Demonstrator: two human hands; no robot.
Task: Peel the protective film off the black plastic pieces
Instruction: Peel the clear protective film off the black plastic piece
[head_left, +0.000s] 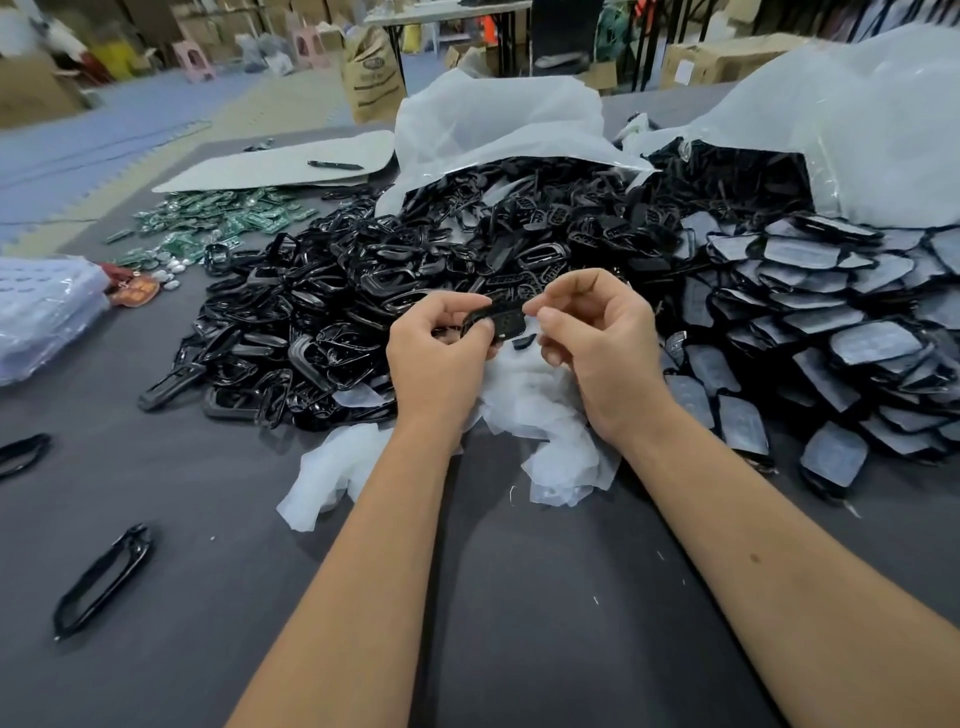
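Hands meet at the centre of the view, raised above the grey work surface (218, 519). The left hand (441, 353) grips a black plastic piece (496, 319) by its left end, fingers curled round it and thumb laid on the upper face. The right hand (597, 332) has thumb and forefinger pinched together at the piece's right edge; whether film lies between them cannot be told. The remaining right fingers are curled loosely beneath.

Directly under the hands, toward 6 o'clock, lies a heap of crumpled translucent film (519, 415), spreading onto the grey surface.

At 10 to 12 o'clock from the hands sits a large pile of glossy black frames (311, 312), spilling from an opened clear plastic bag (493, 114). At 2 to 4 o'clock a second pile of black pieces with dull grey film faces (831, 322) lies overlapping, below another clear bag (883, 119).

At 10 o'clock, farther off, green circuit boards (218, 223) are scattered, with a pale flat board (280, 166) behind them bearing a black pen (335, 166). At 9 o'clock a stack of clear blister trays (47, 317) rests at the surface edge. At 8 o'clock two separate black frames lie apart from the piles, one (104, 582) near the lower left, one (23, 454) cut by the left edge.
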